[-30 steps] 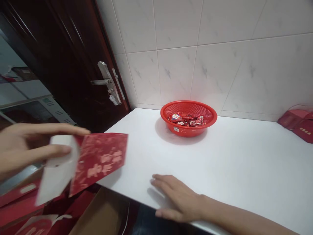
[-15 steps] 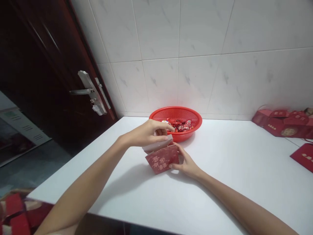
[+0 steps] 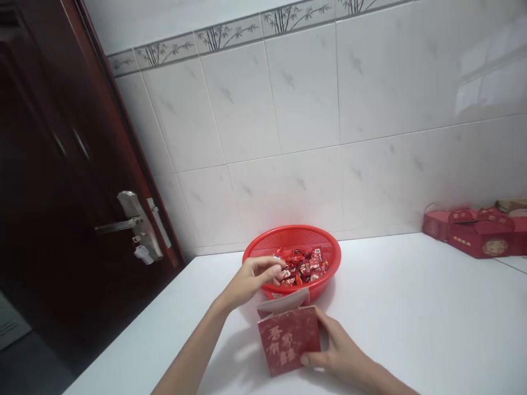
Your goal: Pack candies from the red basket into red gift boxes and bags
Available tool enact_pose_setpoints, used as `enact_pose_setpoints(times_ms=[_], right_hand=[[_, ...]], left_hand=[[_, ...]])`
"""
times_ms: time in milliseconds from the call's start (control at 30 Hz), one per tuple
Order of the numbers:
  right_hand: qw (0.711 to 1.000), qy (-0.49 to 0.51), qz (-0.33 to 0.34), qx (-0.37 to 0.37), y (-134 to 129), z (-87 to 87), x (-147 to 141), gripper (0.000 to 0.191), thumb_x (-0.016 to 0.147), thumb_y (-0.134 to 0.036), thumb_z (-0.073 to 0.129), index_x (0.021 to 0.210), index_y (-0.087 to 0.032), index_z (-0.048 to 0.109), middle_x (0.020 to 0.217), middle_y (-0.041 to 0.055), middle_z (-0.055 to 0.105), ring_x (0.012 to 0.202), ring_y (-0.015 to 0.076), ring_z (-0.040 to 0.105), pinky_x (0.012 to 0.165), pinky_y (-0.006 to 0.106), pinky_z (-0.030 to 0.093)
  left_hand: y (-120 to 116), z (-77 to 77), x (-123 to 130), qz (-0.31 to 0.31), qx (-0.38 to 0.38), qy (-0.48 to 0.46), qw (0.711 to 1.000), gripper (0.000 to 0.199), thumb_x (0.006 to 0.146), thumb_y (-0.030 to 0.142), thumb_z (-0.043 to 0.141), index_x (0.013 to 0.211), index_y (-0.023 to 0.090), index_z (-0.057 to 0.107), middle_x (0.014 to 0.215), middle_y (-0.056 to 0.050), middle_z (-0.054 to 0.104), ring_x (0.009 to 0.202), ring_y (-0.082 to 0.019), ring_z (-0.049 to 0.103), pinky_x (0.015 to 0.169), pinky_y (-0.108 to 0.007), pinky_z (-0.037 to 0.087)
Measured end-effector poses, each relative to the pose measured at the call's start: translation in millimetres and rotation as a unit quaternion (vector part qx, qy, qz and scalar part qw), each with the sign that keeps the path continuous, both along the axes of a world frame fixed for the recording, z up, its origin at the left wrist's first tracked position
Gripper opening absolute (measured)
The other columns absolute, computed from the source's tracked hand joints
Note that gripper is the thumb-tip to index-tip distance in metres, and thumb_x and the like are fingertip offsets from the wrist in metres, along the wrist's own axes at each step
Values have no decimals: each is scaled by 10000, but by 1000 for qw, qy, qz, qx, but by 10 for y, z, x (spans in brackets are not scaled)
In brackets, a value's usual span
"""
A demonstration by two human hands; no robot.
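My right hand (image 3: 335, 348) grips the right side of a dark red paper gift box (image 3: 288, 343) with pale printed characters on its front. The box stands on the white table with its top flaps up. Beyond it, my left hand (image 3: 251, 280) is over the near left rim of a red plastic colander (image 3: 335, 260). Its thumb and fingers curl together at the wrapped candies (image 3: 304, 266) inside. Whatever lies between those fingertips is too small to make out.
Several folded red gift boxes (image 3: 477, 233) stand against the tiled wall at the right of the white table (image 3: 391, 307). On the left is a dark wooden door (image 3: 61, 164) with a metal handle (image 3: 119, 225) and keys.
My left hand has moved from above the gift box's flaps forward to the candies in the colander. My right hand keeps hold of the box. The view has tilted up.
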State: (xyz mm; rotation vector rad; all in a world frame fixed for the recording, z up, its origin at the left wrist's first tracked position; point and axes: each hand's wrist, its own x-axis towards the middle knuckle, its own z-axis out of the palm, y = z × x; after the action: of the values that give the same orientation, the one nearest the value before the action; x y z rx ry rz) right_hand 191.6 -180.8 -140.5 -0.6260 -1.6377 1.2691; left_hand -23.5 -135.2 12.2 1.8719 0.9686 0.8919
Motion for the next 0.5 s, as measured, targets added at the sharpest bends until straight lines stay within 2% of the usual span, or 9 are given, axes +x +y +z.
enact_pose_setpoints(times_ms=[100, 200, 367, 500], right_hand=[[1000, 4, -11, -11, -9, 16, 4, 756, 648, -455, 892, 1283, -205, 567, 1307, 124, 653, 1199, 348, 605, 1025, 475, 469], [999, 12, -19, -28, -17, 44, 12, 818, 626, -453, 911, 1320, -224, 544, 1360, 122, 620, 1272, 345, 563, 1085, 477, 431], [998, 39, 9, -38, -17, 72, 10, 717, 632, -498, 896, 1220, -221, 594, 1284, 114, 664, 1173, 335, 626, 1028, 481, 474], [998, 49, 10, -40, -18, 95, 19, 748, 646, -500, 887, 1263, -212, 578, 1314, 117, 648, 1229, 335, 599, 1057, 471, 455]], left_hand=[[173, -42, -61, 17, -9, -5, 1000, 421, 811, 524, 721, 998, 147, 740, 830, -54, 719, 745, -166, 650, 750, -302, 542], [378, -102, -80, 15, -20, 31, 999, 400, 789, 497, 729, 983, 148, 735, 882, -65, 736, 795, -183, 658, 761, -303, 530], [688, -127, 25, -28, 4, 171, 985, 356, 805, 430, 659, 995, 142, 746, 944, -80, 761, 862, -213, 675, 773, -296, 510], [836, -96, 269, -86, 30, 301, 949, 290, 804, 328, 636, 1011, 172, 767, 1018, -60, 773, 944, -228, 682, 809, -283, 492]])
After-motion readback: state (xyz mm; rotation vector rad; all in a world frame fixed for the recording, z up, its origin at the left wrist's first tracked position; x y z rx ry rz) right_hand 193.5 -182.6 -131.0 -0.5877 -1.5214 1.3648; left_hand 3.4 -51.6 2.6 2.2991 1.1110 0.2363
